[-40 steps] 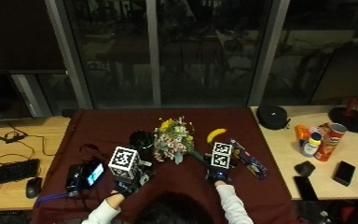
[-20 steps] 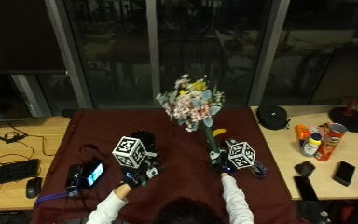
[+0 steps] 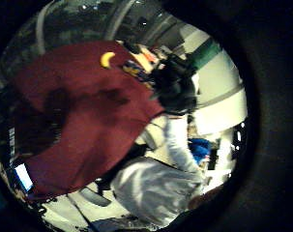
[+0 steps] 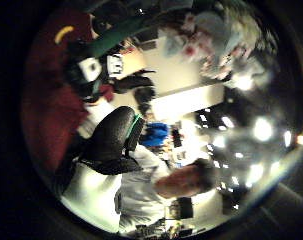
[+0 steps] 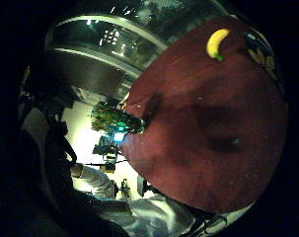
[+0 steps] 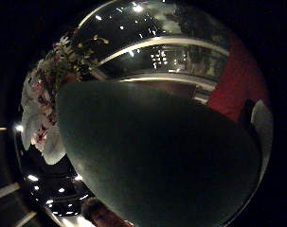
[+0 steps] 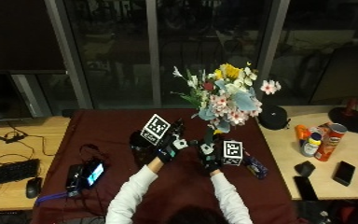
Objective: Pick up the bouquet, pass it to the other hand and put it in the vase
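The bouquet (image 7: 229, 100) stands upright above the worktop (image 7: 111, 135), a loose dome of papery blooms in yellow, pink, white and pale blue with thin green sprigs poking out at the sides. Its dark green stem bundle (image 7: 208, 136) runs down into the right hand (image 7: 210, 156), whose grip is curled round the lower stems. In the right thumb side palm view the stem wrap fills most of the frame as a smooth, matte green surface, with the pale petals (image 6: 36, 118) fanning out beyond it.

The left hand (image 7: 169, 142) is raised just beside the stems; whether its grip is spread or touches them cannot be told. Behind that hand a dark rounded shape sits on the cloth, probably the vase (image 7: 141, 142), but it is mostly hidden.

The worktop is covered with a soft, dark red cloth. A curved yellow banana (image 5: 216, 43) lies on it, well apart from the hands. At the cloth's left edge sits a small device with a lit screen (image 7: 87, 173). On the bare wooden side table to the right stand a tall cylindrical crisp can (image 7: 330, 141) and a flat black phone (image 7: 344, 173)
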